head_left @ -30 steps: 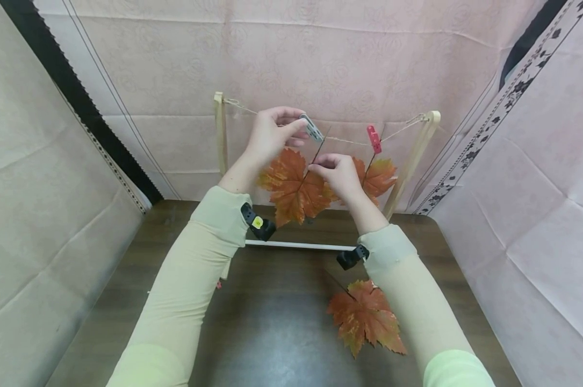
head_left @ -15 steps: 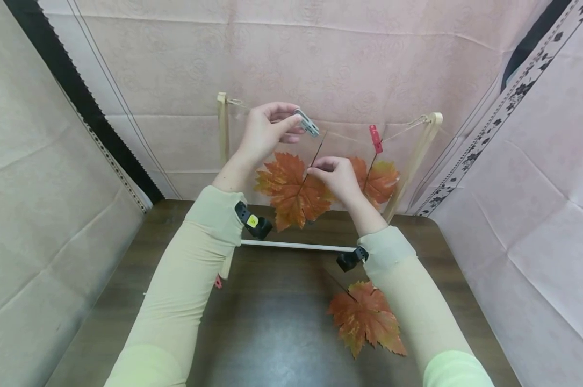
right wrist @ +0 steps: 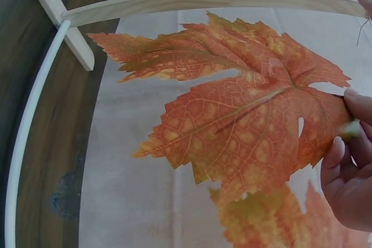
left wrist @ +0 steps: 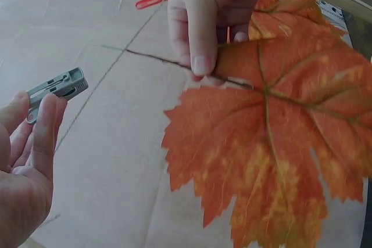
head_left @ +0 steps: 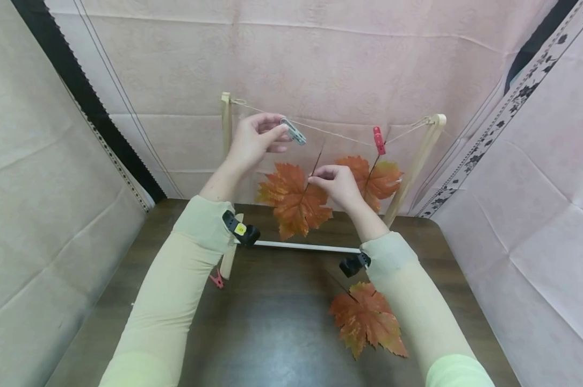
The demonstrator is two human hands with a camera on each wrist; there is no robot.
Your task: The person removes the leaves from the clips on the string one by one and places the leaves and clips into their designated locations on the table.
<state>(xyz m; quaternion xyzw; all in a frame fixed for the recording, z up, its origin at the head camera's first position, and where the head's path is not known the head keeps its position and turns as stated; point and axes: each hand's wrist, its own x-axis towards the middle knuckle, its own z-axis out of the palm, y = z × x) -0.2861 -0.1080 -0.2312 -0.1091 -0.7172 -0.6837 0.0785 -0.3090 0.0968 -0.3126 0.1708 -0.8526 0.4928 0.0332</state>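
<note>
My left hand (head_left: 254,141) pinches a grey-green clothespin (head_left: 293,132) between thumb and fingers, just in front of the string (head_left: 327,131). In the left wrist view the clothespin (left wrist: 57,92) points up and right, apart from the leaf stem. My right hand (head_left: 337,185) pinches the dark stem of an orange maple leaf (head_left: 298,204), which hangs below the string. Seen from the left wrist, the stem's tip (left wrist: 125,49) overlaps the string. To the right, a red clothespin (head_left: 379,141) grips a second maple leaf (head_left: 379,183) on the string.
Two wooden posts (head_left: 417,166) carry the string, joined low down by a white rod (head_left: 301,246). Another maple leaf (head_left: 367,320) lies on the dark table (head_left: 267,333) near the right forearm. A pink-red clothespin (head_left: 217,279) lies by the left foot of the frame.
My left hand has moved left and slightly down with the grey-green clothespin, away from the stem. The right hand and its leaf have dropped a little.
</note>
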